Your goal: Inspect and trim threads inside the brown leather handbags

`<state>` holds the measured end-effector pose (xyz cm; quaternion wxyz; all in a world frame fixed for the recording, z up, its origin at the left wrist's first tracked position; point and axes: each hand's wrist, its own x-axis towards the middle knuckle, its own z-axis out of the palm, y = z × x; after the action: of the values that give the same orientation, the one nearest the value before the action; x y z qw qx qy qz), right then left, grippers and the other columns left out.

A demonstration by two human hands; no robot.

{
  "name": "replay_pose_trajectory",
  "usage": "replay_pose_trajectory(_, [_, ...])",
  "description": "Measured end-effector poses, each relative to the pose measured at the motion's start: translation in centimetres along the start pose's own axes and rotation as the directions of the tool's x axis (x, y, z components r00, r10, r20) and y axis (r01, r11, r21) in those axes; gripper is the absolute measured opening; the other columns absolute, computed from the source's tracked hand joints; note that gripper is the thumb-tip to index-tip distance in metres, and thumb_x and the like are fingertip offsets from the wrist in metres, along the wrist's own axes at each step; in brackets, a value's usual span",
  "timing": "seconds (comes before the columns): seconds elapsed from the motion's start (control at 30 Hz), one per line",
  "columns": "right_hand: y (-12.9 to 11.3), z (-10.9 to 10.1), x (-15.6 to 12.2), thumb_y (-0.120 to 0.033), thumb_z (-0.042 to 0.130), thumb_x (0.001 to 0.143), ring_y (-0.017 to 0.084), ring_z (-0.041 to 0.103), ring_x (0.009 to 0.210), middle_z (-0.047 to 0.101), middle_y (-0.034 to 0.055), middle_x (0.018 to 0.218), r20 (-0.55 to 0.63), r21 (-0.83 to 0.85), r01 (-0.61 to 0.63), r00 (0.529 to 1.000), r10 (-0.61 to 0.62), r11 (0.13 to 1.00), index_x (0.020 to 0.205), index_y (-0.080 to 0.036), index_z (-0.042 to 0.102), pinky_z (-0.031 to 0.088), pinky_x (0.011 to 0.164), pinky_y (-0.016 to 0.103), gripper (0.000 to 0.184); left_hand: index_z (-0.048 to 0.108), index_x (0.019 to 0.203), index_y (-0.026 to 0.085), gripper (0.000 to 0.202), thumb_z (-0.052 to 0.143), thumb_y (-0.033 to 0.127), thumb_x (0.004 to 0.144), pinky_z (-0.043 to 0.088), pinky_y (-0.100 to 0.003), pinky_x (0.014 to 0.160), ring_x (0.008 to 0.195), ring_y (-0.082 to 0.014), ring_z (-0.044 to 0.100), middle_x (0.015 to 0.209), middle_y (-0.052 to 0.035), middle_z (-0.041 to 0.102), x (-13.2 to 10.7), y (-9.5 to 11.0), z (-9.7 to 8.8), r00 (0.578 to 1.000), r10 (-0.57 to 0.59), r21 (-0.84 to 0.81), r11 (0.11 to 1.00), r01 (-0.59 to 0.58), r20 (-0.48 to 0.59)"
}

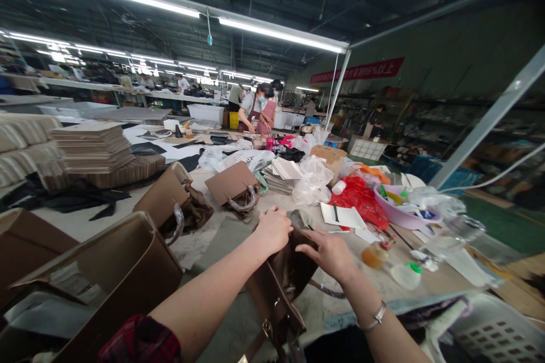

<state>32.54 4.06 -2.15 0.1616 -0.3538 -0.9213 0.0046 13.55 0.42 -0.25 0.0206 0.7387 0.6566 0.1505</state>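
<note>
A brown handbag (272, 290) stands before me on the table, its mouth open and its dark lining showing. My left hand (275, 229) has its fingers curled over the bag's far top edge. On the right side, my right hand (331, 254) grips the bag's rim, thumb toward the inside and fingers along the edge. Metal fittings show on the bag's near side, and a wrapped handle (327, 289) sticks out under my right wrist. Beyond my hands lie a brown bag with a plastic-wrapped handle (233, 184) and a similar bag (164, 195).
Large brown bag bodies (140, 272) crowd the left. Stacked boards (91, 147) stand behind them. To the right are a red plastic bag (357, 198), a lilac basin (402, 212), an amber bottle (375, 254) and a green-capped bottle (406, 276). Two co-workers (259, 110) stand across the table.
</note>
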Motion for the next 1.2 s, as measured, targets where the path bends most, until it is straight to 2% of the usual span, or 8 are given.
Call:
replay_pose_trajectory(0.1, [-0.4, 0.0, 0.4, -0.052, 0.050, 0.089, 0.015, 0.059, 0.075, 0.063, 0.0002, 0.086, -0.022, 0.030, -0.024, 0.999, 0.025, 0.999, 0.106, -0.028, 0.062, 0.039, 0.063, 0.024, 0.032, 0.068, 0.076, 0.018, 0.023, 0.050, 0.028, 0.084, 0.037, -0.037, 0.071, 0.104, -0.0279, 0.045, 0.096, -0.0081, 0.060, 0.0, -0.1, 0.3, 1.000, 0.003, -0.009, 1.000, -0.003, -0.014])
replay_pose_trajectory(0.2, [-0.8, 0.0, 0.9, -0.045, 0.051, 0.090, 0.014, 0.058, 0.074, 0.061, -0.0003, 0.081, -0.038, 0.017, -0.043, 0.998, 0.044, 0.999, 0.087, -0.025, 0.065, 0.038, 0.063, 0.024, 0.025, 0.068, 0.075, 0.018, 0.024, 0.048, 0.028, 0.085, 0.037, -0.036, 0.071, 0.105, -0.0271, 0.045, 0.096, -0.0081, 0.060, 0.0, -0.2, 0.6, 1.000, 0.008, -0.016, 1.000, -0.008, -0.026])
replay_pose_trajectory(0.33, [-1.3, 0.2, 1.5, -0.039, 0.052, 0.091, 0.013, 0.056, 0.068, 0.058, -0.0003, 0.074, -0.055, -0.036, -0.056, 0.997, 0.054, 0.998, 0.071, -0.020, 0.061, 0.035, 0.059, 0.025, 0.029, 0.068, 0.075, 0.018, 0.024, 0.049, 0.028, 0.085, 0.037, -0.036, 0.072, 0.105, -0.0269, 0.044, 0.096, -0.0081, 0.060, 0.1, -0.3, 0.7, 1.000, 0.001, -0.018, 1.000, -0.002, -0.026])
replay_pose_trajectory(0.8, [-1.2, 0.9, 1.6, -0.035, 0.041, 0.095, 0.012, 0.055, 0.067, 0.057, 0.0008, 0.074, -0.062, 0.015, -0.017, 0.998, 0.018, 1.000, 0.066, -0.019, 0.057, 0.035, 0.060, 0.024, 0.037, 0.070, 0.075, 0.018, 0.023, 0.053, 0.030, 0.084, 0.039, -0.039, 0.077, 0.109, -0.0293, 0.044, 0.099, -0.0087, 0.061, 0.5, -0.2, 0.3, 0.998, -0.044, -0.021, 0.999, 0.045, 0.039])
replay_pose_trajectory(0.93, [-1.2, 1.0, 1.4, -0.039, 0.039, 0.096, 0.014, 0.057, 0.069, 0.059, 0.0019, 0.076, -0.065, -0.082, -0.041, 0.997, 0.036, 0.996, 0.069, -0.019, 0.058, 0.035, 0.058, 0.025, 0.038, 0.070, 0.076, 0.017, 0.023, 0.052, 0.031, 0.083, 0.040, -0.039, 0.077, 0.109, -0.0292, 0.045, 0.098, -0.0091, 0.062, 0.5, -0.2, 0.1, 0.998, -0.040, -0.025, 0.999, 0.041, 0.046])
replay_pose_trajectory(1.03, [-1.1, 0.7, 1.1, -0.048, 0.041, 0.094, 0.015, 0.058, 0.069, 0.060, 0.0022, 0.076, -0.026, -0.104, -0.048, 0.999, 0.046, 0.993, 0.072, -0.020, 0.062, 0.035, 0.057, 0.026, 0.041, 0.070, 0.076, 0.017, 0.023, 0.053, 0.029, 0.083, 0.040, -0.039, 0.078, 0.110, -0.0302, 0.045, 0.097, -0.0095, 0.062, 0.5, -0.1, 0.0, 0.998, -0.046, -0.029, 0.998, 0.048, 0.047])
replay_pose_trajectory(1.13, [-1.3, 0.0, 1.1, -0.059, 0.045, 0.088, 0.017, 0.061, 0.075, 0.065, 0.0011, 0.081, 0.023, -0.044, -0.041, 0.999, 0.042, 0.998, 0.091, -0.025, 0.066, 0.039, 0.061, 0.026, 0.040, 0.070, 0.076, 0.017, 0.022, 0.052, 0.028, 0.083, 0.040, -0.039, 0.077, 0.111, -0.0310, 0.045, 0.095, -0.0092, 0.062, 0.5, 0.0, 0.0, 0.998, -0.049, -0.031, 0.998, 0.050, 0.044])
replay_pose_trajectory(1.2, [-1.6, -0.5, 1.4, -0.058, 0.047, 0.088, 0.018, 0.062, 0.079, 0.067, -0.0004, 0.088, 0.028, -0.022, -0.052, 0.998, 0.053, 0.998, 0.104, -0.029, 0.063, 0.040, 0.064, 0.026, 0.037, 0.070, 0.076, 0.017, 0.023, 0.052, 0.028, 0.083, 0.040, -0.039, 0.077, 0.109, -0.0306, 0.046, 0.094, -0.0092, 0.062, 0.5, 0.0, 0.0, 0.998, -0.044, -0.032, 0.998, 0.045, 0.041])
